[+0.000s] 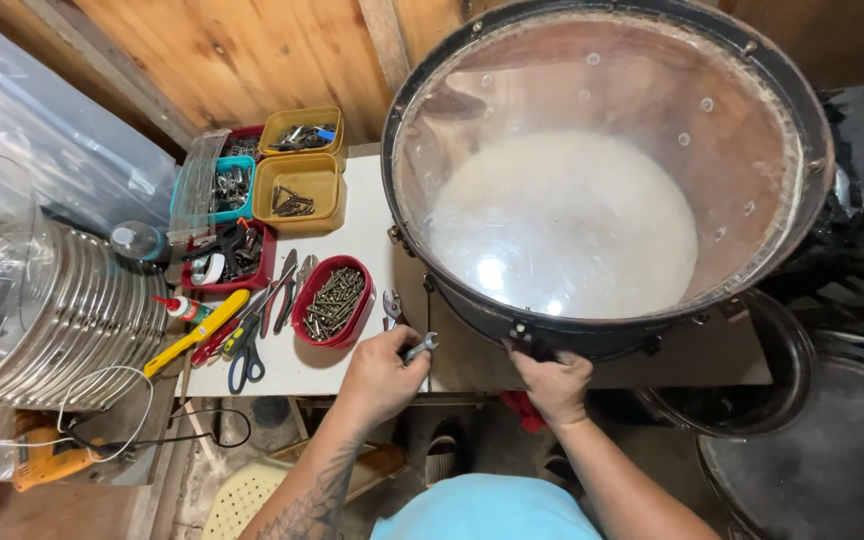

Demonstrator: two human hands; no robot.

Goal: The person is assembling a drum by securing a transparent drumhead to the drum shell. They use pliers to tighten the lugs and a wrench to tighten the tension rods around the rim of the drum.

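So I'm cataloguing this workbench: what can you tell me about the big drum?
The drum is large and round, with a black shell and hoop and a clear, worn-looking head through which a whitish lower skin shows. Small metal lugs dot the rim. It rests tilted on the white table, filling its right side. The right hand grips the near rim; the left hand holds a small wrench close beside it.

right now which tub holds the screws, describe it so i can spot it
Start at the big drum on the white table. Just left of its lower rim, above the left hand, sits the red oval tub, the only rounded one; the others are square.
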